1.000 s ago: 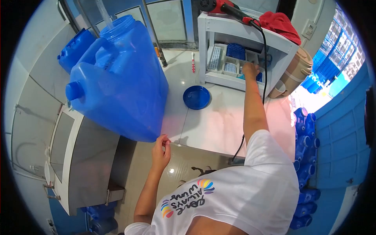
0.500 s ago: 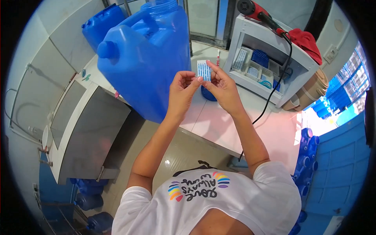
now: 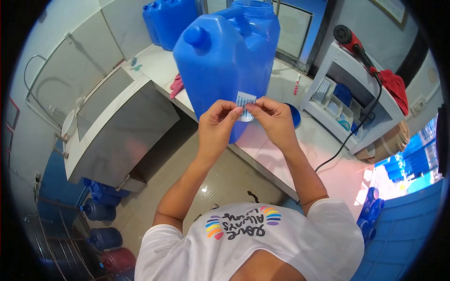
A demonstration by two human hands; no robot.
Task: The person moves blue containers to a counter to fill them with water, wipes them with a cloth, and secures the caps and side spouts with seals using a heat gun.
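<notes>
A small white label printed with blue text (image 3: 244, 99) is pinched between both of my hands, in front of a large blue plastic jug (image 3: 213, 65). My left hand (image 3: 216, 124) grips its left edge between thumb and forefinger. On the other side, my right hand (image 3: 275, 122) pinches the label near its right edge, fingers curled. The label overlaps the lower front of the jug in this view. The jug stands upright on the white tiled counter, its spout cap on and its wide top mouth uncovered. Behind my right hand lies a round blue lid (image 3: 294, 115).
A white shelf (image 3: 323, 110) with baskets of labels stands right, a red heat gun (image 3: 350, 40) on top and its black cord across the counter. A toothbrush (image 3: 296, 85), a pink cloth (image 3: 176, 86) and more blue jugs (image 3: 173, 23) sit on the counter. A sink unit (image 3: 126, 126) is left.
My view has turned left, and my hands with the label have come over in front of the jug. The label is now held lower, between the fingertips of both hands.
</notes>
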